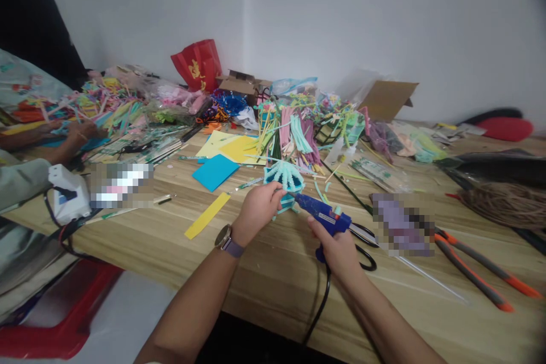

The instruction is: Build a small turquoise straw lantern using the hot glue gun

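My left hand (261, 209), with a watch on its wrist, is closed on the near left side of a teal craft piece (285, 177). Pale fuzzy strips fan out over the top of this piece. In my right hand (339, 247) is a blue glue gun (322, 214), its nozzle pointing left and close to the piece and my left fingertips. Whether the nozzle touches the piece cannot be made out. A black cord hangs down from the gun. Black-handled scissors (370, 261) lie just right of my right hand.
Blue sheets (215, 172) and a yellow strip (207, 216) lie left. Bundled coloured stems (294, 131) are piled behind. Orange-handled pliers (473, 267) rest at right. At far left, another person's hands (79, 135) work beside a white power socket (68, 193).
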A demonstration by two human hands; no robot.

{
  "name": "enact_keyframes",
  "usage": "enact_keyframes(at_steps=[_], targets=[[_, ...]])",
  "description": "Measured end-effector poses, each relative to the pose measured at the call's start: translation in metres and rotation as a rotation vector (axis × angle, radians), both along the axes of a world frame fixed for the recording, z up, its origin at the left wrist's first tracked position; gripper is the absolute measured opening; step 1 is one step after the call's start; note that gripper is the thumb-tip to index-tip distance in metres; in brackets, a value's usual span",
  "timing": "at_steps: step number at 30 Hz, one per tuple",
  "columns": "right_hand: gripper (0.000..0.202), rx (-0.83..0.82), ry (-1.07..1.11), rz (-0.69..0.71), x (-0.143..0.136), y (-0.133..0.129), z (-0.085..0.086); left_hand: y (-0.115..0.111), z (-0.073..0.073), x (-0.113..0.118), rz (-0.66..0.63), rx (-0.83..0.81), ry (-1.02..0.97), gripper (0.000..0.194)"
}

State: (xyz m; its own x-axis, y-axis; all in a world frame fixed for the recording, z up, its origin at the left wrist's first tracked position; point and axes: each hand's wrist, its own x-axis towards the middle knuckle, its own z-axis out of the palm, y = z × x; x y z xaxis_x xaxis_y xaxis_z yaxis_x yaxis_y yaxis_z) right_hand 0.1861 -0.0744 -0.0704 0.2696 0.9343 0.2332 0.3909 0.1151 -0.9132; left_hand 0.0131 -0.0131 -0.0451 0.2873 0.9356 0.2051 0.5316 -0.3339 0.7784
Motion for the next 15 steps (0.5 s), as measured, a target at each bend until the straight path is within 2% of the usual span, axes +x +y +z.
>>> enact_keyframes(at_steps=[7, 15], targets=[[0.037, -0.052, -0.116, -0.13, 0.006, -0.002, -0.006, -0.001, 0.003, 0.001, 0.006, -0.015, 0.011, 0.022], [0.049, -0.078, -0.288, -0.201, 0.005, 0.001, -0.018, 0.0, -0.001, 0.0, -0.003, 0.027, 0.022, 0.025]])
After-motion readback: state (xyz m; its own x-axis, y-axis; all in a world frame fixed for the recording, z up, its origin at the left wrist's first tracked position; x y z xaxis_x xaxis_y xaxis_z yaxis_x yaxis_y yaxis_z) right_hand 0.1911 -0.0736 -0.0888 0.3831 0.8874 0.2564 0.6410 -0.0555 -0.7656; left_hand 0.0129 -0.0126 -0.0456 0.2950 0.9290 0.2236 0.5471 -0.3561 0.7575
